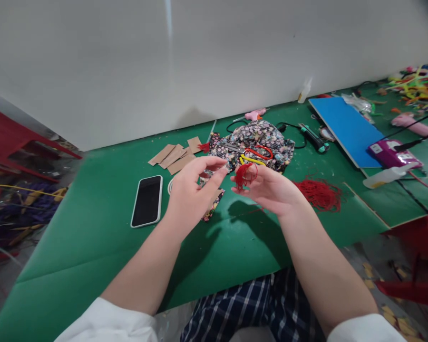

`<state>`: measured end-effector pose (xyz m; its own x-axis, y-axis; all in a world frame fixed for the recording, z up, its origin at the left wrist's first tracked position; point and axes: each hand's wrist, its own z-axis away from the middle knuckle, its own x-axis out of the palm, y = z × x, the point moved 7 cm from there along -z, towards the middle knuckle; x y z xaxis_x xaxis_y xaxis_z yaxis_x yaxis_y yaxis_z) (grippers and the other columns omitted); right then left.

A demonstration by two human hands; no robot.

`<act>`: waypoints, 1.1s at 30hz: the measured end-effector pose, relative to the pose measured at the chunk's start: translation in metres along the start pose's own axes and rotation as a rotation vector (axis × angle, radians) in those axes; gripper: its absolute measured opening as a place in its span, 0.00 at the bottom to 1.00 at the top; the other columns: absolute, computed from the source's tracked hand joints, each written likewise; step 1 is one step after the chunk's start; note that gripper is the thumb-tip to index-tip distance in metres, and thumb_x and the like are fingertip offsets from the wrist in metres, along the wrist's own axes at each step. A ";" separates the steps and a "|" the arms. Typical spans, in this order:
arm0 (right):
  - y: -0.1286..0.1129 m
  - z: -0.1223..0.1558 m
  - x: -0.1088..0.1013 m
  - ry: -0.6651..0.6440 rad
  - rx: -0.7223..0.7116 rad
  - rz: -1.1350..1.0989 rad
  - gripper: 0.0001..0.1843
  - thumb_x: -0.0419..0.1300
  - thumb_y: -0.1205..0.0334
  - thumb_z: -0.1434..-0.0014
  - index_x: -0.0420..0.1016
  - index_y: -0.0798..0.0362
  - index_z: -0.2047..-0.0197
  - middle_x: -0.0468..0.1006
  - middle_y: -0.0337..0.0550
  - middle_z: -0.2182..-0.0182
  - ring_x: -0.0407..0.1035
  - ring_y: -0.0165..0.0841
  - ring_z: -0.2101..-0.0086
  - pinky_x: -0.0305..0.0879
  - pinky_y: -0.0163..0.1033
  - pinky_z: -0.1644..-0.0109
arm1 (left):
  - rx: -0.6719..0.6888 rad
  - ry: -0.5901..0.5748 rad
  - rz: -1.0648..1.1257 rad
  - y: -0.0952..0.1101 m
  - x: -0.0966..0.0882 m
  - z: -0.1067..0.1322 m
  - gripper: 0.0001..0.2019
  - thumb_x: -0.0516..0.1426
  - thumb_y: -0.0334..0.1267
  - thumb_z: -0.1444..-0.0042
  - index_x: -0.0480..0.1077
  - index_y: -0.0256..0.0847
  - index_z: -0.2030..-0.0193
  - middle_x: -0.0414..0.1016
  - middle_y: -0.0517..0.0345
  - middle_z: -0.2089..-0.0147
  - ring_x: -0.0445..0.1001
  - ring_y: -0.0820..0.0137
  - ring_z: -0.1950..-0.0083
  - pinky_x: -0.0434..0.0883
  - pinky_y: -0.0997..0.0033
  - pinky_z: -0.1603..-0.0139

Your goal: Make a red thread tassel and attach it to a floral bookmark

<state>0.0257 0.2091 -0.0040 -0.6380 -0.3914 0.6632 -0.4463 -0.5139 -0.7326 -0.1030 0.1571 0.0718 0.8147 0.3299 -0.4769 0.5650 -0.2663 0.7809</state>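
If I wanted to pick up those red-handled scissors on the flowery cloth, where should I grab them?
Probably by the red handle loops of the scissors, coming from above and the right. They lie flat on the floral fabric, loops toward the right and blades pointing left, so the loops look safest.

The table [103,199] wears a matt green covering, creased in places. The phone [147,200] shows glossy black glass in a pale smooth rim. The floral cloth [267,137] looks soft and matt; the red tassel [244,175] is fine thread. The brown strips [171,156] look like dull card.
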 end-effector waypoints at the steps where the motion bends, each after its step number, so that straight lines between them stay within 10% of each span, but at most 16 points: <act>1: 0.001 0.000 0.000 0.013 -0.001 0.005 0.03 0.62 0.61 0.51 0.74 0.51 0.72 0.76 0.37 0.69 0.70 0.29 0.65 0.68 0.41 0.57 | -0.010 -0.029 0.044 -0.001 0.005 0.000 0.10 0.57 0.42 0.43 0.73 0.43 0.57 0.76 0.58 0.57 0.74 0.70 0.57 0.69 0.75 0.59; 7: -0.009 0.002 0.002 0.127 -0.166 0.320 0.07 0.64 0.58 0.51 0.75 0.52 0.70 0.74 0.37 0.68 0.67 0.28 0.65 0.64 0.38 0.55 | 0.001 -0.053 0.041 -0.001 0.013 0.001 0.10 0.57 0.41 0.43 0.73 0.42 0.56 0.77 0.58 0.57 0.74 0.71 0.57 0.69 0.75 0.57; 11: -0.041 0.018 0.015 0.292 -0.614 0.948 0.04 0.61 0.61 0.48 0.73 0.52 0.71 0.72 0.41 0.65 0.66 0.32 0.60 0.61 0.44 0.50 | -0.063 0.072 -0.039 -0.002 -0.002 0.002 0.12 0.55 0.44 0.42 0.73 0.43 0.57 0.77 0.60 0.65 0.74 0.73 0.65 0.68 0.77 0.65; 17: -0.049 0.044 0.049 0.348 -1.048 1.576 0.04 0.58 0.64 0.44 0.74 0.52 0.66 0.73 0.46 0.60 0.64 0.37 0.54 0.58 0.48 0.46 | -0.191 -0.124 0.251 -0.007 0.014 0.006 0.14 0.55 0.48 0.43 0.67 0.41 0.55 0.76 0.59 0.70 0.76 0.71 0.66 0.70 0.75 0.66; 33: -0.047 0.049 0.059 0.311 -1.106 1.722 0.05 0.57 0.63 0.42 0.74 0.53 0.64 0.74 0.46 0.62 0.65 0.37 0.56 0.60 0.47 0.48 | -0.223 -0.125 0.428 -0.013 0.021 0.003 0.07 0.61 0.37 0.49 0.73 0.39 0.64 0.77 0.60 0.68 0.76 0.74 0.67 0.74 0.75 0.64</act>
<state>0.0397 0.1730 0.0774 -0.7319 0.3106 -0.6065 0.5624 0.7779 -0.2802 -0.0931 0.1645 0.0506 0.9846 0.1185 -0.1284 0.1455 -0.1492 0.9780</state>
